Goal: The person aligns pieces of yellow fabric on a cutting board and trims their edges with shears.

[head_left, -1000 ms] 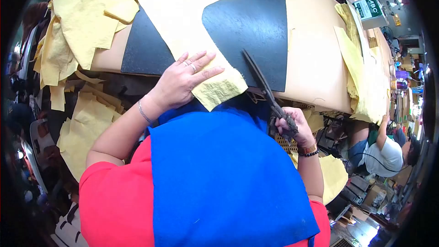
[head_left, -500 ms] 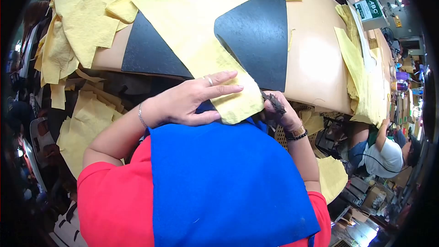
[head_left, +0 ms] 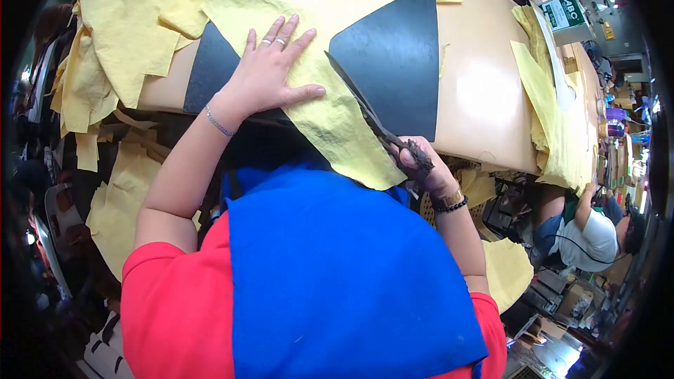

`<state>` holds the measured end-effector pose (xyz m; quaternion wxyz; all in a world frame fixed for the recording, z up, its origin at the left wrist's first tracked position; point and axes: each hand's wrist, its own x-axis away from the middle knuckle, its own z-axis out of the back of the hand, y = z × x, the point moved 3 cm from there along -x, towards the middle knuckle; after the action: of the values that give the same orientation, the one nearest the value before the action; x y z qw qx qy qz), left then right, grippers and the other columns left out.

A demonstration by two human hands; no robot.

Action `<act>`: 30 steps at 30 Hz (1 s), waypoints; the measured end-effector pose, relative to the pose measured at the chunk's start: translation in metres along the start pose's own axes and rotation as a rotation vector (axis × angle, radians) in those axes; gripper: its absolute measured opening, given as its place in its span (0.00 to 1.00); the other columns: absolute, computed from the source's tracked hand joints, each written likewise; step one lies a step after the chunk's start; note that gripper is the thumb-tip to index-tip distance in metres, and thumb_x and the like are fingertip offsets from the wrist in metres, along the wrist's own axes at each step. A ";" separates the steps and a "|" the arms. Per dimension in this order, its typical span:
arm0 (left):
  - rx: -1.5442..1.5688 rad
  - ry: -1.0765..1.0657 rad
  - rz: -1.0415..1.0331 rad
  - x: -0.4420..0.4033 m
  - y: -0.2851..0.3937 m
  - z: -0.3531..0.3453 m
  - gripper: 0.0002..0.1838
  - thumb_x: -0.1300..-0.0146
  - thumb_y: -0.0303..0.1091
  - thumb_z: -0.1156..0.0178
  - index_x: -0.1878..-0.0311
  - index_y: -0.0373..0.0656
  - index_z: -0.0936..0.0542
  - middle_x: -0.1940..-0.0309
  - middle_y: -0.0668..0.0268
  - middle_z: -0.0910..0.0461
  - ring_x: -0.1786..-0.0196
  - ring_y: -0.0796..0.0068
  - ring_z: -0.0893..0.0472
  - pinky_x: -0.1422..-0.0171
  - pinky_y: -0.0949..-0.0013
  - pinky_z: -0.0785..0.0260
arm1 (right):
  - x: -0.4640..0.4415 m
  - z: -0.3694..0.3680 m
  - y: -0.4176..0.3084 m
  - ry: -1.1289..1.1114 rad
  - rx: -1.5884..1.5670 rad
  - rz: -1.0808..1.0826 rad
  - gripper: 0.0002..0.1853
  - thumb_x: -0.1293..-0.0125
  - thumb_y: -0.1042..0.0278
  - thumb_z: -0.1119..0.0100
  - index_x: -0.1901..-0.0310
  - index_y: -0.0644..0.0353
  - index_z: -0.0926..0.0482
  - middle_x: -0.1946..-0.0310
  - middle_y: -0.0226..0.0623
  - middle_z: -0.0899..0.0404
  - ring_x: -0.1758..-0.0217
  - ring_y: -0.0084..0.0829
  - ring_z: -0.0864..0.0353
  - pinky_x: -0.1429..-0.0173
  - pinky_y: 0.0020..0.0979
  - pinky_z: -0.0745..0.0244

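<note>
My left hand (head_left: 270,74) lies flat with fingers spread on a yellow sheet (head_left: 337,126), which looks like cloth or soft leather. The sheet's lower end hangs over the table edge against my blue apron (head_left: 351,267). Gripped in my right hand (head_left: 437,175) is a pair of large dark scissors (head_left: 368,116) with wrapped-looking handles. Their long blades point up and left along the sheet's right edge, over a black mat (head_left: 393,56). Part of the lower blade and handle is hidden, so how far the blades are apart is unclear.
Yellow pieces (head_left: 126,42) are heaped at the table's left. More yellow material (head_left: 547,119) drapes over the right end, near a green-and-white box (head_left: 567,17). Scraps (head_left: 126,196) hang below the table. Another person (head_left: 590,238) in a white top is at the far right.
My left hand has moved up and left along the sheet, and its fingers have spread. The scissors' blades now show along the sheet's edge. The sheet's lower end looks narrower and more pointed.
</note>
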<state>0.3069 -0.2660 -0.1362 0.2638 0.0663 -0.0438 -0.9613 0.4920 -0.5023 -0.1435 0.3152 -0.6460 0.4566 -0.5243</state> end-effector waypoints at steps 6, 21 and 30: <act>-0.014 -0.016 0.026 0.006 0.006 0.000 0.53 0.48 0.79 0.52 0.25 0.53 0.43 0.24 0.52 0.51 0.22 0.52 0.53 0.25 0.33 0.62 | -0.002 0.001 0.005 -0.046 -0.035 -0.055 0.14 0.35 0.57 0.35 0.71 0.56 0.25 0.79 0.14 0.35 0.77 0.08 0.42 0.74 0.17 0.47; -0.023 -0.012 0.131 0.012 0.027 -0.003 0.57 0.48 0.80 0.54 0.24 0.45 0.48 0.24 0.50 0.53 0.22 0.50 0.55 0.26 0.32 0.64 | 0.007 -0.002 0.019 -0.007 -0.044 0.004 0.14 0.36 0.56 0.34 0.69 0.57 0.24 0.79 0.16 0.32 0.78 0.09 0.40 0.75 0.17 0.47; -0.028 -0.017 0.124 0.013 0.033 -0.005 0.58 0.48 0.82 0.57 0.24 0.45 0.48 0.24 0.48 0.53 0.22 0.50 0.56 0.26 0.32 0.66 | 0.008 -0.003 0.009 -0.002 -0.064 -0.023 0.17 0.37 0.52 0.34 0.68 0.58 0.24 0.80 0.17 0.32 0.80 0.09 0.40 0.77 0.17 0.48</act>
<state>0.3132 -0.3009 -0.1390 0.3233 0.0514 -0.0365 -0.9442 0.4866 -0.5131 -0.1474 0.2887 -0.6614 0.4652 -0.5126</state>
